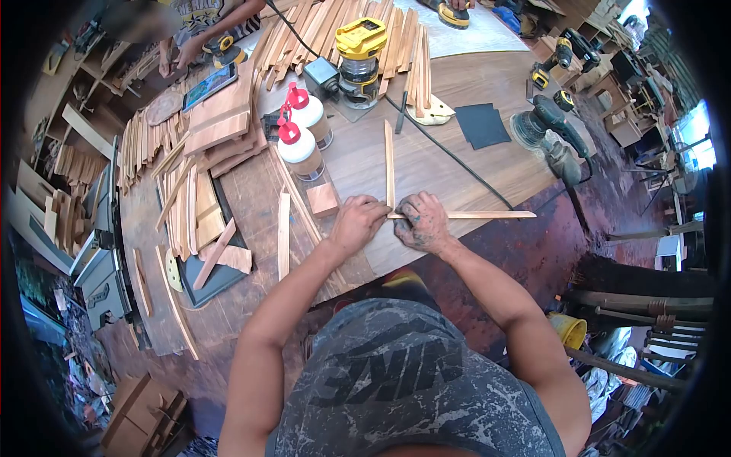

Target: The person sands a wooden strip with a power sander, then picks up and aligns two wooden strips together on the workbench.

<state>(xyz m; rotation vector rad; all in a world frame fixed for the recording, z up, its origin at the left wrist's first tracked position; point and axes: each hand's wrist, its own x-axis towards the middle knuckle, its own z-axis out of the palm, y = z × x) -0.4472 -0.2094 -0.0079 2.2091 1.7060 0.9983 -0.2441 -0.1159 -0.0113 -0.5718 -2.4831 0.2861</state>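
Two thin wooden strips meet at a right angle on the wooden tabletop [457, 164]. One strip [389, 160] runs away from me; the other strip [487, 215] runs to the right, past the table's edge. My left hand [356, 222] presses down at the corner where they join. My right hand [421, 222], smeared dark, grips the near end of the rightward strip at the same corner. A small wooden block [323, 199] lies just left of my left hand.
Two glue bottles with red caps [298, 145] stand behind the block. A yellow router [360, 61], a black sander [548, 133] with its cord, dark sandpaper sheets [482, 125] and many wood strips [183, 190] cover the bench. Another person [199, 30] works at the far left.
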